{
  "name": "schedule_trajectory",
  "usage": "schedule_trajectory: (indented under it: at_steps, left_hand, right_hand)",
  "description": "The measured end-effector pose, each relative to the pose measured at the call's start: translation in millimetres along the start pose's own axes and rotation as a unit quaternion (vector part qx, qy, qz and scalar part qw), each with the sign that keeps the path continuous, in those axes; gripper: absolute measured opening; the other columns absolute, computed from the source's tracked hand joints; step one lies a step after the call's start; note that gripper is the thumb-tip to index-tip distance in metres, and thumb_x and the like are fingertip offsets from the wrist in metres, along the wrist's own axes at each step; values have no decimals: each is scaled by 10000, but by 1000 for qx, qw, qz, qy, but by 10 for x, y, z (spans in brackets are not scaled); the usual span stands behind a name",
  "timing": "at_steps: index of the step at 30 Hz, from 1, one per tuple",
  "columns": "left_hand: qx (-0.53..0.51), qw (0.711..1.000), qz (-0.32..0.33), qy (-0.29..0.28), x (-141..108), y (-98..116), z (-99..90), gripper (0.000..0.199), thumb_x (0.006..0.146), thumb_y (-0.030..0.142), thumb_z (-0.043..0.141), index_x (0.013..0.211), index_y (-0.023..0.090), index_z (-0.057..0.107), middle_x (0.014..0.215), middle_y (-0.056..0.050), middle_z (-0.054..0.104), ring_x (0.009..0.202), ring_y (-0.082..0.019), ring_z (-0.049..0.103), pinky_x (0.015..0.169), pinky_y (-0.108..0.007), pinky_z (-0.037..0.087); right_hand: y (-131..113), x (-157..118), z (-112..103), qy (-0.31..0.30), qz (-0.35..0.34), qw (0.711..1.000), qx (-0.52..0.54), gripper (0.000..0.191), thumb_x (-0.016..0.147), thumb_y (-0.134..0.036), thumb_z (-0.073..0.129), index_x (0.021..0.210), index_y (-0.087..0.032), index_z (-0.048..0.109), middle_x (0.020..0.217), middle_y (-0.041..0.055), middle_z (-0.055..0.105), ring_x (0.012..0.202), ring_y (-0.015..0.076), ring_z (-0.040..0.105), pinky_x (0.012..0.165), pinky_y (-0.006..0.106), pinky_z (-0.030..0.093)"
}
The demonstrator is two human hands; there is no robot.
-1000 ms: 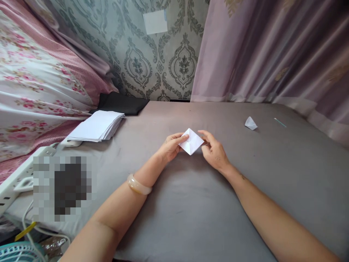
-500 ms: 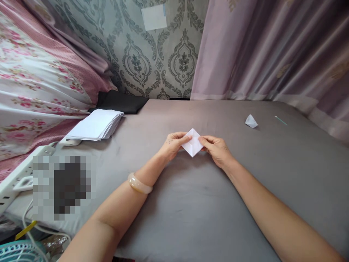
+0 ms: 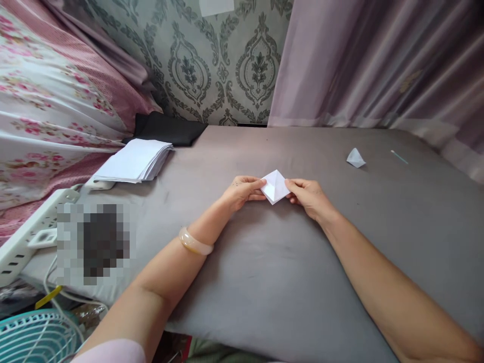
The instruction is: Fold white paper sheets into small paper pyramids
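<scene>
A small folded white paper (image 3: 276, 187), diamond-shaped with creases, is held between both hands above the grey surface. My left hand (image 3: 244, 190) pinches its left corner, the thumb on top and the fingers beneath. The right corner is gripped by my right hand (image 3: 305, 195) between thumb and fingers. Another folded white paper piece (image 3: 356, 158) lies apart on the surface, to the right and farther back.
On the left lie a stack of white paper (image 3: 132, 161) and a black item (image 3: 170, 129). A white power strip (image 3: 36, 229), cables and a turquoise fan (image 3: 38, 335) are nearer. A thin stick (image 3: 400, 157) lies at right. Curtains (image 3: 340, 60) hang behind.
The view has tilted down slightly. The held paper has turned a little, and its creases and lower edge look different. Both hands still grip it.
</scene>
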State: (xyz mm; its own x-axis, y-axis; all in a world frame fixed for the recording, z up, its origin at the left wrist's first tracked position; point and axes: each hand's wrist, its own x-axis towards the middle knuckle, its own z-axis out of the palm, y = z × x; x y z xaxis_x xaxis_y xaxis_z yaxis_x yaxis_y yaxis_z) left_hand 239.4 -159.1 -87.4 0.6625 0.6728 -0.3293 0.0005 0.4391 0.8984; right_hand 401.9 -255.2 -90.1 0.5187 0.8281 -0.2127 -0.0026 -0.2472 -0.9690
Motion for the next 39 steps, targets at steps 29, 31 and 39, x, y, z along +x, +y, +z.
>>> schedule_trajectory:
  at_steps: [29,31,39]
  left_hand:
    - [636,679,365,-27,64,-239,-65,235,898,88,400,957,146,620,974,-92,625,892,-200,512,840,-321,444]
    - [632,686,359,-38,69,-244,-53,272,910,89,370,952,139,634,967,-96,633,882,-200,523,831,-319,451]
    - [585,739,333,-18,29,-243,3,162,910,226,493,929,147,634,953,-88,622,888,-193,551,885,-337,430]
  right_hand:
    - [214,-5,6,-57,-316,819,-475,414,944,-215,324,1252,-245,599,1103,116,573,1028,266,516,869,413,463]
    - [233,24,-12,-74,-310,809,-494,428,953,-252,311,1285,-260,581,1134,122,544,1033,273,497,873,428,462]
    - [173,101,-54,-116,-249,843,-462,460,908,-227,340,1295,-231,589,1179,110,517,1155,253,482,1031,397,378]
